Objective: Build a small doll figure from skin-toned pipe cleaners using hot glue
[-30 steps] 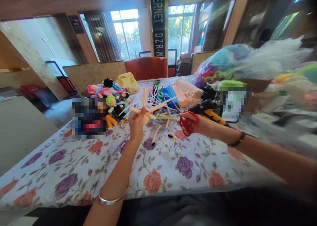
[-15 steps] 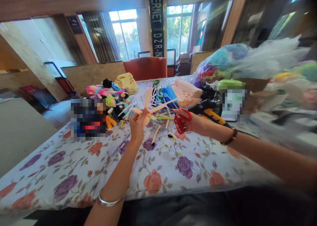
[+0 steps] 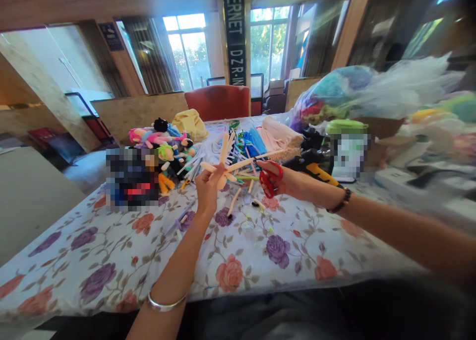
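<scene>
At ten o'clock from the left hand (image 3: 207, 187), soft dolls (image 3: 158, 137) are heaped on the desk (image 3: 159, 255). A cream fuzzy piece (image 3: 222, 182) is pinched near its joined middle by that hand, the forearm slanted in from seven o'clock. Its long strip (image 3: 241, 166) is aimed just short of three o'clock; for a tidy snip, it is best kept straight, with the blades squared across. Red scissors (image 3: 276, 170), blades at the strip, are gripped by the right hand (image 3: 297, 184), its forearm angled in from four o'clock. A glue gun (image 3: 316, 171) is laid at two o'clock from it.
</scene>
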### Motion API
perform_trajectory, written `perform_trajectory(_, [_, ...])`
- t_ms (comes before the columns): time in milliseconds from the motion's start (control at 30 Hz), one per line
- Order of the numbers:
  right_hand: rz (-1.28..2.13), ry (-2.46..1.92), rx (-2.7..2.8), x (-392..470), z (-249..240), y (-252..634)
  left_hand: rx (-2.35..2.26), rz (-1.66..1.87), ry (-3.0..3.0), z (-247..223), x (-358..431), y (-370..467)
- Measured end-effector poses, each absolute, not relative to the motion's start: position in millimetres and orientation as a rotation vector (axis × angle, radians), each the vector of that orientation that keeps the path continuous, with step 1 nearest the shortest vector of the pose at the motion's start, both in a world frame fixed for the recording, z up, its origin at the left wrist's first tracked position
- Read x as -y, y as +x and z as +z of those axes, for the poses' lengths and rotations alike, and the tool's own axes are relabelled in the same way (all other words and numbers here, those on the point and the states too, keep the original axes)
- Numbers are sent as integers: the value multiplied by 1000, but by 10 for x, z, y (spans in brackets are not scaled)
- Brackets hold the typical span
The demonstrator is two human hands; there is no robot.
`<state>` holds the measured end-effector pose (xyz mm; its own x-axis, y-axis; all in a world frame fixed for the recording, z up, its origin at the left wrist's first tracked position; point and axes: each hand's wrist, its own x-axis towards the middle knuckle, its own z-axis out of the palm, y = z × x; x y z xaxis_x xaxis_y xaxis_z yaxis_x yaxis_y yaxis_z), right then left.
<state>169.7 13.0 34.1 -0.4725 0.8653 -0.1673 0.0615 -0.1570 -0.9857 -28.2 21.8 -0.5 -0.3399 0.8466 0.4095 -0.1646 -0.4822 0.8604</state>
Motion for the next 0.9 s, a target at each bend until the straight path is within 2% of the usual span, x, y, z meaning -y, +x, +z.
perform_trajectory(400, [1759,-1016,1487,-80,356,1705,-884,1882,1030,32,-199,-260])
perform_trajectory(900, [1635,-1030,1555,-101,270,1694,-940,1909,1132,1,-205,-250])
